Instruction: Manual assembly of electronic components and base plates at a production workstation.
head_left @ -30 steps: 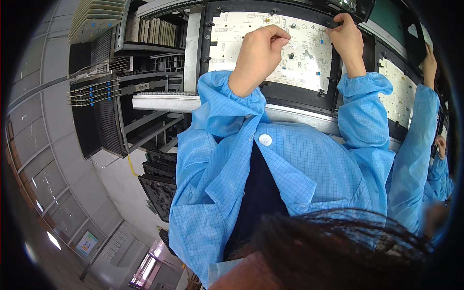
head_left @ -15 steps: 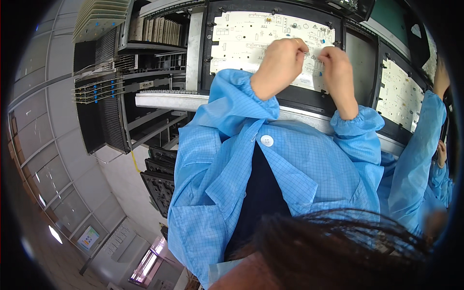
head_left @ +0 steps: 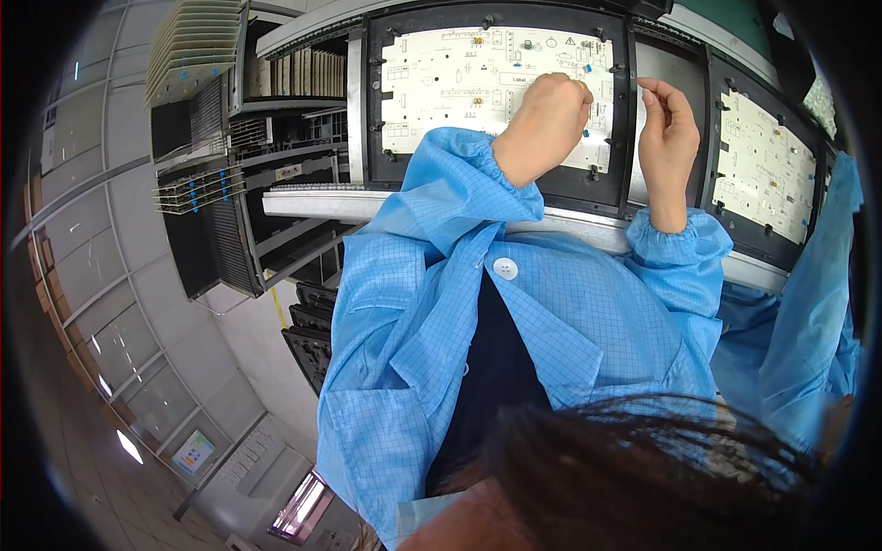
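Observation:
A white printed circuit board (head_left: 423, 87) with blue and yellow parts lies in a black frame (head_left: 375, 138) before me. Over its right part is my left hand (head_left: 544, 127), fingers curled down and closed; whatever they hold is hidden behind the hand. My right hand (head_left: 669, 142) is raised past the frame's right edge, off the board. Its fingers are bent, with a small gap between thumb and forefinger tips, and I see nothing in them.
Another white board (head_left: 758, 165) sits in a black frame to the right, beside a co-worker's blue sleeve (head_left: 813, 275). Racks of upright boards (head_left: 197, 50) stand at the left. A metal rail (head_left: 322, 204) runs along the near side.
My right hand has moved right, off the board, and its thumb and forefinger have parted slightly. My left hand stays over the board, slightly lower in view. The framed board has shifted left in view.

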`<state>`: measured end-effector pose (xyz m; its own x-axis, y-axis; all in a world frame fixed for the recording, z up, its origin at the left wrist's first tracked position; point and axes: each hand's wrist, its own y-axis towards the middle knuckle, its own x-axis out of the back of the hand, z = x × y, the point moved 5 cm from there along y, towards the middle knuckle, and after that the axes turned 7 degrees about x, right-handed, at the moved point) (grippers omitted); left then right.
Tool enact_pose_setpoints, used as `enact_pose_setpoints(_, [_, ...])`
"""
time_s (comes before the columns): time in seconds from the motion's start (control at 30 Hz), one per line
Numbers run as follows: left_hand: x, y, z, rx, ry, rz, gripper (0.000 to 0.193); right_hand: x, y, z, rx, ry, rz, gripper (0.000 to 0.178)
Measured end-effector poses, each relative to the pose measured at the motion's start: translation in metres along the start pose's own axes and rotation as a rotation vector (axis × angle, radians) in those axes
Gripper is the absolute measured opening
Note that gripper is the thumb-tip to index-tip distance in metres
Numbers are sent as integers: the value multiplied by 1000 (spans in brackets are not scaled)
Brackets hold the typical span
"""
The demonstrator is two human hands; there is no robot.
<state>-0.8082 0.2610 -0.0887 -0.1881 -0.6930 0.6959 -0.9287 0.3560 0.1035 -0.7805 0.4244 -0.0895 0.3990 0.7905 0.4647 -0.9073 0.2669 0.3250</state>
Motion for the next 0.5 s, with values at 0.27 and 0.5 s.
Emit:
enact_pose_setpoints(0.27, [-16,1,-11,-107,332,74,14,-3,0,-5,-43,171,26,10])
enact_pose_setpoints(0.5, [30,-2,13,17,236,-21,17,-18,-12,2,-222,97,263,15])
